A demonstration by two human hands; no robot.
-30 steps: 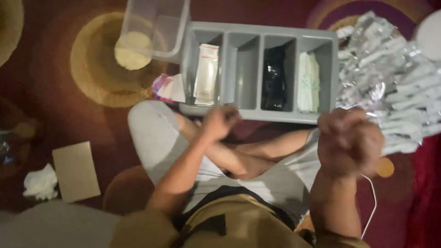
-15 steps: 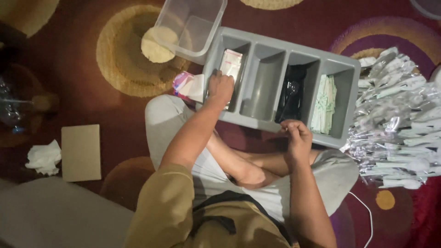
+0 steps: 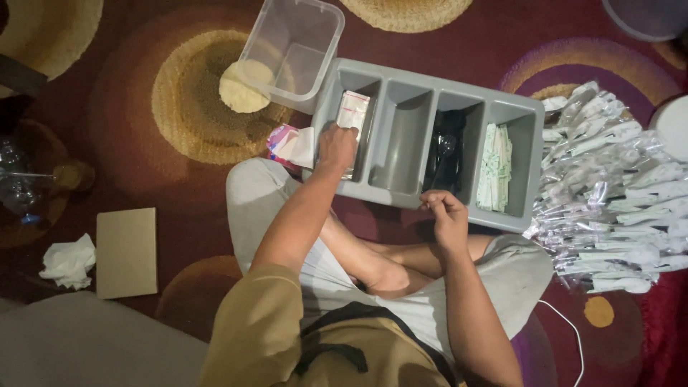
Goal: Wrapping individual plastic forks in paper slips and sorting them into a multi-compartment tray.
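I sit cross-legged on a carpet with a grey four-compartment tray [image 3: 398, 136] in front of my knees. My left hand [image 3: 337, 147] reaches into the leftmost compartment, fingers curled over a stack of white packets with red print [image 3: 354, 111]. My right hand [image 3: 444, 213] hovers at the tray's near wall with fingertips pinched together; nothing shows between them. It is just below the compartment of black wrapped items [image 3: 444, 150]. The far right compartment holds white-and-green packets [image 3: 494, 168]. The second compartment holds nothing.
A heap of clear-wrapped packets [image 3: 609, 193] lies right of the tray. A clear plastic tub [image 3: 294, 50] and a pale round disc [image 3: 244, 84] sit at the upper left. A pink-white packet [image 3: 290, 143], a cardboard piece [image 3: 127, 251] and crumpled tissue [image 3: 68, 259] lie to the left.
My left hand has gone from over my lap into the tray's leftmost compartment. My right hand has come from the right to the tray's near wall. The view has tilted.
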